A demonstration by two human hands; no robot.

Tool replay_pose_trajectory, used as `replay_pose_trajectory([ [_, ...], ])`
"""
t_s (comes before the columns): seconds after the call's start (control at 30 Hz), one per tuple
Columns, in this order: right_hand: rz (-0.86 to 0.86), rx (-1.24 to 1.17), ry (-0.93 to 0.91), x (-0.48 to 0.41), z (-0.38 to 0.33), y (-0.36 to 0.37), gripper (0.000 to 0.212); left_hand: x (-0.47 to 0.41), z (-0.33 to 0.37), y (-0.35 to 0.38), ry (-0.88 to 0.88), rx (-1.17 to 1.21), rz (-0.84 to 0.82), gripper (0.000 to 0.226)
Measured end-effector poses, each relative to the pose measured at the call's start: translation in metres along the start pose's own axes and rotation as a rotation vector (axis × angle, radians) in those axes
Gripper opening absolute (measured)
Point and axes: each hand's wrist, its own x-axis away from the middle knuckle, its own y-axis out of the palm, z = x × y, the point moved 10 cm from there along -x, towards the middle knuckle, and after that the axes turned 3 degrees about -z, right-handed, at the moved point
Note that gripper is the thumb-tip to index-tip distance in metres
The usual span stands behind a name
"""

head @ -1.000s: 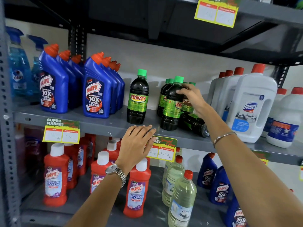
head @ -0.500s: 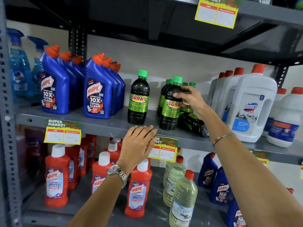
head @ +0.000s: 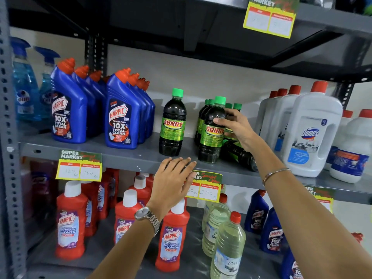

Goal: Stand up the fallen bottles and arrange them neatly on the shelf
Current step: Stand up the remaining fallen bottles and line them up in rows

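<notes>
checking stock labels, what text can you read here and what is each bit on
"HARPIC POWER PLUS 10X TOTAL CLEAN": blue bottles
"SUNNY": dark green-capped bottles
"Domex": white jug
"HARPIC BATHROOM CLEANER": red bottles
"SUPER MARKET", "120 Rs", "100 Rs": left price tag
"100 Rs": middle price tag
"pure": clear bottle
Top price tag numbers and the fine print: too blurred.

The blue bottles (head: 122, 117) read "HARPIC 10X TOTAL CLEAN". The dark green-capped bottles (head: 172, 125) say "SUNNY". The white jug (head: 311, 133) says "Domex". The red bottles (head: 171, 238) read "HARPIC BATHROOM CLEANER". The shelf tag (head: 79, 166) reads "SUPER MARKET", with what looks like "120" and "100" handwritten.
</notes>
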Motion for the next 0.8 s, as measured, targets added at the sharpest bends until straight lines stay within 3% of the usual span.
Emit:
replay_pose_trajectory([
  [0.27, -0.036, 0.016, -0.012, 0.006, -0.003, 0.001, 0.060, -0.001, 0.001, -0.004, -0.037, 0.040, -0.005, 0.036],
  [0.33, 0.024, 0.059, -0.048, 0.008, -0.004, -0.014, 0.059, -0.003, 0.007, -0.005, -0.040, 0.049, 0.015, 0.037],
  [0.47, 0.189, 0.435, 0.001, 0.011, 0.009, -0.065, 0.061, -0.012, 0.049, 0.001, 0.071, 0.115, 0.018, 0.036],
  [0.53, 0.103, 0.639, 0.135, 0.011, 0.033, -0.072, 0.073, -0.020, 0.069, 0.009, 0.100, 0.132, -0.015, 0.036],
  [0.63, -0.072, 0.735, 0.346, 0.017, 0.068, -0.069, 0.091, -0.026, 0.083, 0.021, 0.083, 0.105, -0.066, 0.038],
  [0.7, -0.159, 0.763, 0.416, 0.020, 0.081, -0.065, 0.092, -0.027, 0.084, 0.025, 0.071, 0.070, -0.062, 0.037],
  [0.8, -0.104, 0.641, 0.398, 0.020, 0.086, -0.070, 0.081, -0.028, 0.085, 0.025, 0.066, 0.027, -0.015, 0.033],
])
